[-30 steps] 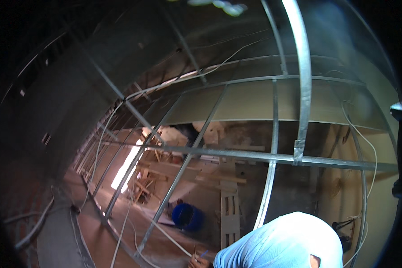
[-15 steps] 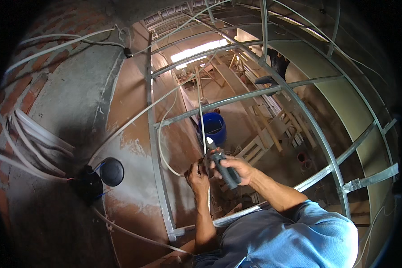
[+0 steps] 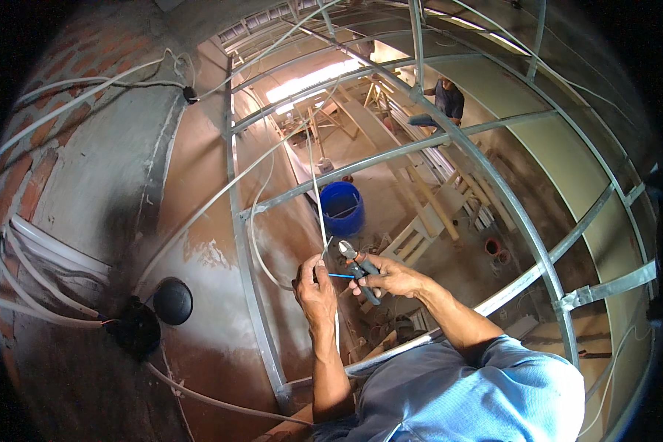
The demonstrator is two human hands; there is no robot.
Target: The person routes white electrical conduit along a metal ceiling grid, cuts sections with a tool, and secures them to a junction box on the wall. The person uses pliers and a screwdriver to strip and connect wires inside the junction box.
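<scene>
Unfinished room with bare metal framing (image 3: 514, 287): a blue wire (image 3: 340, 275) between two hands

Brick wall (image 3: 33, 184) and grey plaster (image 3: 114, 155) lie well to the left of the blue plastic drum (image 3: 342, 214), which sits on the floor below the framing. Nearer the wearer than the drum, the left hand (image 3: 317, 295) has its fingers pinched on the blue wire, which stretches across to the right hand (image 3: 392, 278). That hand is closed around the dark handles of cutting pliers (image 3: 355, 259), their metal head pointing toward the drum. Whether the wire meets fingers or tool on that side is too small to tell. Just left of the drum, a white cable (image 3: 321, 214) runs past. Well left of the drum and nearer the wearer, a round black lid (image 3: 173, 300) sits beside a round black junction box (image 3: 134, 329). Beyond the drum and to its right are a wooden plank (image 3: 376, 129) and, farther off, a co-worker (image 3: 448, 99) in a dark shirt.
</scene>
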